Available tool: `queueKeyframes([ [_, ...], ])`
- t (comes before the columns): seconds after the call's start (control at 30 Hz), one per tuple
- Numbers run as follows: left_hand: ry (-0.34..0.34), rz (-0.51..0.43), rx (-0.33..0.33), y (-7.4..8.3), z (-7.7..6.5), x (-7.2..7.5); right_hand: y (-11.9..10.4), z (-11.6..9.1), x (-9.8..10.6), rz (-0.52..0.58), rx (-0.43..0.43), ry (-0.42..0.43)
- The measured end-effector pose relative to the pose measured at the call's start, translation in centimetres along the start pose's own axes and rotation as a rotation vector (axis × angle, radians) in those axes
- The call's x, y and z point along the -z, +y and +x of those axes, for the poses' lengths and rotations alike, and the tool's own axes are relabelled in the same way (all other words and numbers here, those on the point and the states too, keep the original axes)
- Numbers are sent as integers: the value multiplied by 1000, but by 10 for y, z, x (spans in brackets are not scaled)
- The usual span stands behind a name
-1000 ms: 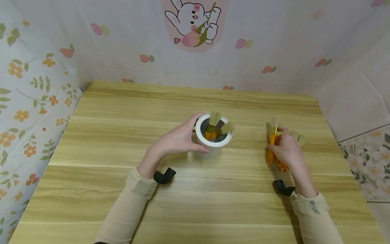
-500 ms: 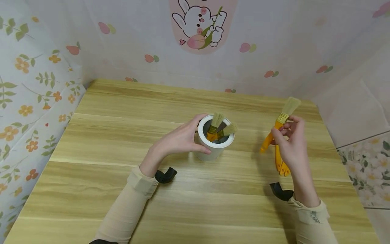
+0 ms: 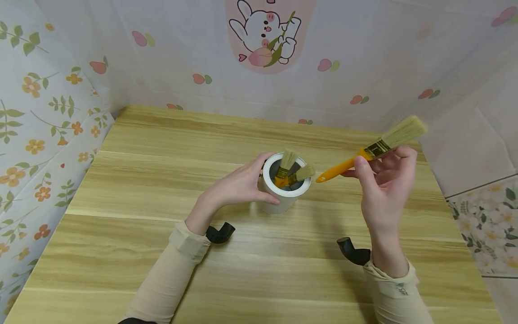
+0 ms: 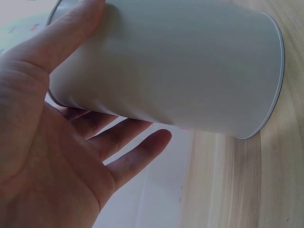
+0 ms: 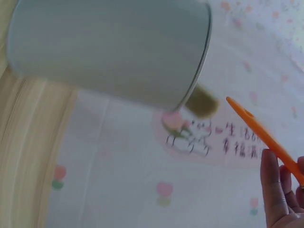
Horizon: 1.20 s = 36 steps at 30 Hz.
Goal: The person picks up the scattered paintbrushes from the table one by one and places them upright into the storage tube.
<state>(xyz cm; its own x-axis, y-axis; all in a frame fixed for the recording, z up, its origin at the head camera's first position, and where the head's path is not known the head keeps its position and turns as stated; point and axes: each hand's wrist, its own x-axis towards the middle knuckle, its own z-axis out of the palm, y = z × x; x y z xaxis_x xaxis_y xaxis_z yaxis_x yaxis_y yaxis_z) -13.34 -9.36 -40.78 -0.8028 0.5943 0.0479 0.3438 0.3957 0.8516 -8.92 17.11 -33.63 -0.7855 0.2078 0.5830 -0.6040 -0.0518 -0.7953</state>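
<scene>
Grained table [image 3: 259, 279], printed backdrop [image 3: 174, 31]; left fingers [image 4: 137, 156] grip can [image 4: 180, 66], right fingers [image 3: 366, 174] pinch paintbrush [image 3: 377, 147].

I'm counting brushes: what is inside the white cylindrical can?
Inside the white cylindrical can, two orange-handled, pale-bristled paintbrushes stand bristles up. Their lower handles and the can's bottom are hidden by its side, so whether anything else lies deeper cannot be seen.

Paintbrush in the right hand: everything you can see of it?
The paintbrush has an orange handle with a hole near its end, a gold-coloured ferrule that looks metal, and pale bristles. The right hand pinches it near the ferrule, slanted above the table, bristles to the right, handle end pointing left toward the white can, close but apart. Nothing else visibly touches it.
</scene>
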Motion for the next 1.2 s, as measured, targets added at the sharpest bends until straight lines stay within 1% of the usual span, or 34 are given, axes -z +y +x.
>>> queueKeyframes([
  [0.1, -1, -1, -1, 0, 0, 0, -1, -5, -10, -9, 43, -50],
  [0.17, -2, 2, -2, 0, 0, 0, 0, -9, -14, -53, 61, -106],
  [0.3, -2, 13, 5, 0, 0, 0, 4, -16, -19, -240, 93, -224],
  [0.4, -2, 15, 9, 1, 0, 0, 7, -19, -20, -388, 115, -287],
  [0.5, -4, 11, 4, 1, 0, 0, 8, -20, -20, -498, 128, -336],
  [0.63, -3, 11, -2, 0, 0, 0, 10, -22, -19, -613, 132, -388],
  [0.73, -1, 18, -1, 0, 0, 0, 12, -23, -18, -674, 138, -422],
  [0.87, -1, 26, 3, -1, 1, 0, 16, -24, -18, -716, 169, -471],
  [1.03, -4, 32, 14, 0, 2, 0, 18, -23, -18, -732, 199, -516],
  [1.2, -3, 29, 23, 1, 1, 0, 19, -23, -17, -763, 195, -537],
])
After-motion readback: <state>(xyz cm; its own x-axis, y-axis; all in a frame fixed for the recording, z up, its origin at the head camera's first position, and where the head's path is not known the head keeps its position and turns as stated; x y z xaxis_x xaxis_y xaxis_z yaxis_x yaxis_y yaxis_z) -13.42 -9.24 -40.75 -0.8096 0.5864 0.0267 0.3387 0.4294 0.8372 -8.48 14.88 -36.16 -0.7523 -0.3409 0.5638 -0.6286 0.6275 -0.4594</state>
